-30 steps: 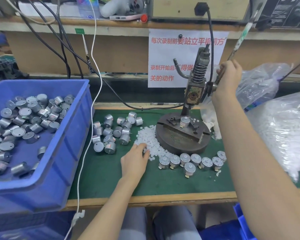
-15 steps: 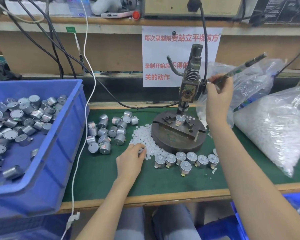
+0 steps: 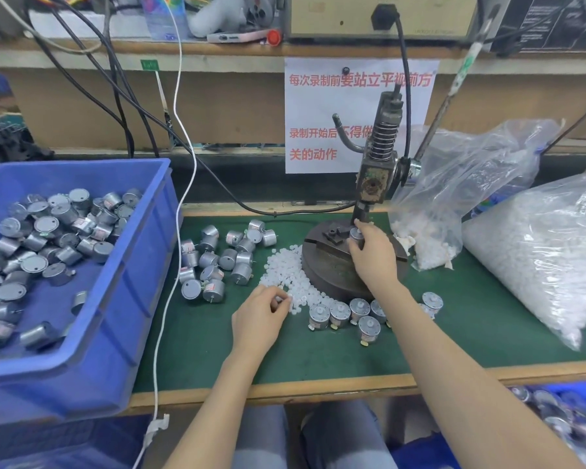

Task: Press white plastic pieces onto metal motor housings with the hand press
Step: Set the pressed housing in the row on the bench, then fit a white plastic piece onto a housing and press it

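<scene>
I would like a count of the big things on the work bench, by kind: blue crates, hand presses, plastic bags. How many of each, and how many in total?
Blue crate: 1
Hand press: 1
Plastic bags: 2, small bag and large bag
Total: 4

Motor housing (image 3: 355,234) mostly behind right hand (image 3: 372,255)

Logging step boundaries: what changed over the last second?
The right hand let go of the lever, which swung back up, and came down to hold the motor on the press. The left hand stayed at the pieces, pinching some.
</scene>
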A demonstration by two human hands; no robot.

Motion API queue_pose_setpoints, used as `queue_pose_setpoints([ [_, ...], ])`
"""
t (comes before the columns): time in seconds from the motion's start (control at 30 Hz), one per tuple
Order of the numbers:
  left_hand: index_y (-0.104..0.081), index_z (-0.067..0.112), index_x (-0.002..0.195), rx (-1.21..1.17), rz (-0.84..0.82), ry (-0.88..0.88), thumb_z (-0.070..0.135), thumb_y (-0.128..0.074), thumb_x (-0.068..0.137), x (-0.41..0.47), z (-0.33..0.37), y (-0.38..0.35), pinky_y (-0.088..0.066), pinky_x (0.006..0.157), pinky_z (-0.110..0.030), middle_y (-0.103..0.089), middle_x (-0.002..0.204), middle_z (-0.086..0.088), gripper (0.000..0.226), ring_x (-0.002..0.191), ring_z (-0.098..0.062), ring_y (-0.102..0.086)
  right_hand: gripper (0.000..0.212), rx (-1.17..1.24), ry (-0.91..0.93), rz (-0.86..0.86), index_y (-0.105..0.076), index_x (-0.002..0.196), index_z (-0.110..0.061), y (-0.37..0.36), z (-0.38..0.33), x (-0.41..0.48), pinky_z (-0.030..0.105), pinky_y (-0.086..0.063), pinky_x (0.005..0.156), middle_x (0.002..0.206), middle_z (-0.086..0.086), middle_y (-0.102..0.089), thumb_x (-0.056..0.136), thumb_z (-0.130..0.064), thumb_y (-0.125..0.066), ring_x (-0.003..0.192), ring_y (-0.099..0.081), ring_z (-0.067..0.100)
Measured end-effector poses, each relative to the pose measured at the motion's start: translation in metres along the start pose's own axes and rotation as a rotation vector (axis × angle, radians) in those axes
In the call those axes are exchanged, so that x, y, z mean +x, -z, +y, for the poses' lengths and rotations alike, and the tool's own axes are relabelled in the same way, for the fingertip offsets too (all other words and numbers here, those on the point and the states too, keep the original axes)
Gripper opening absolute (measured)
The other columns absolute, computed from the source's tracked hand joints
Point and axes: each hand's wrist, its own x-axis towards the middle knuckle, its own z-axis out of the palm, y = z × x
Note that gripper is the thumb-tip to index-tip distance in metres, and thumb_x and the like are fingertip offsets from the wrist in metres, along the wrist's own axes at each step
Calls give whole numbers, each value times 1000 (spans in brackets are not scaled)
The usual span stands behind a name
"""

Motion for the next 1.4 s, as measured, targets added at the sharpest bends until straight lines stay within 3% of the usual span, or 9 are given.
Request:
queue_pose_setpoints([
  [0.13, -62, 35, 83, 13, -29, -8, 37, -57, 86, 1, -1, 2, -29, 54, -17, -50, 75, 12, 6, 71, -3, -49, 40, -55, 66, 77, -56, 126, -5, 6, 7, -11, 36, -33, 104, 125, 13, -59, 89, -17, -61, 119, -48, 29],
  [0.3, -63, 37, 80, -11, -52, -17, 36, -61, 83, -1, -2, 2, -30, 55, -17, -51, 77, 14, 3, 71, 0, -49, 40, 217, -79, 236, -59, 123, -10, 28, 17, -26, 34, -41, 91, 113, 6, -62, 88, -28, -63, 104, -53, 22],
  [0.4, -62, 38, 78, -32, -60, -30, 37, -63, 81, -2, -3, 1, -32, 57, -17, -52, 80, 15, 4, 74, 2, -51, 40, 173, -132, 301, -59, 123, -7, 45, 30, -23, 35, -39, 92, 117, 10, -61, 88, -26, -62, 107, -53, 25],
  [0.63, -62, 36, 80, -76, -33, -21, 36, -65, 82, -3, -4, 1, -33, 58, -19, -51, 79, 15, 4, 74, 0, -50, 34, -172, -299, 191, -60, 115, 0, 48, 69, -35, 35, -25, 91, 114, 25, -60, 88, -21, -62, 108, -48, 38],
  [0.8, -64, 29, 85, -83, -16, -20, 31, -62, 85, -4, -5, 2, -30, 56, -17, -48, 81, 14, 3, 70, -2, -46, 40, -207, -459, -87, -53, 127, -8, 47, 72, -34, 42, -36, 96, 125, 24, -51, 89, -19, -58, 115, -44, 41],
  [0.9, -64, 22, 88, -117, 5, -27, 25, -62, 86, -6, -7, 2, -27, 53, -17, -46, 82, 12, 4, 66, -2, -45, 43, -219, -467, -78, -51, 129, -9, 53, 58, -32, 42, -36, 98, 129, 25, -46, 87, -16, -53, 119, -40, 41],
  [1.1, -66, 11, 91, -205, 7, -47, 13, -64, 85, -11, -10, 7, -29, 61, -13, -45, 84, 4, 6, 62, -2, -43, 32, -47, -143, 209, -61, 114, -3, 38, -9, -49, 37, -35, 93, 116, 21, -53, 84, -5, -50, 109, -46, 33],
  [1.3, -65, 4, 83, -208, 36, -78, 2, -63, 81, -16, -9, 11, -27, 60, -15, -44, 79, 6, 3, 67, -13, -46, 32, 44, 225, -189, -57, 120, -9, -41, -88, -72, 28, -30, 93, 120, 10, -51, 89, -10, -49, 116, -41, 24],
  [1.4, -63, -2, 91, -200, 61, -73, -3, -59, 77, -15, -6, 15, -23, 55, -21, -55, 82, -8, 14, 70, -18, -46, 37, -8, 299, -355, -51, 127, -8, -75, -111, -70, 28, -31, 95, 123, 11, -47, 91, -10, -47, 118, -40, 25],
])
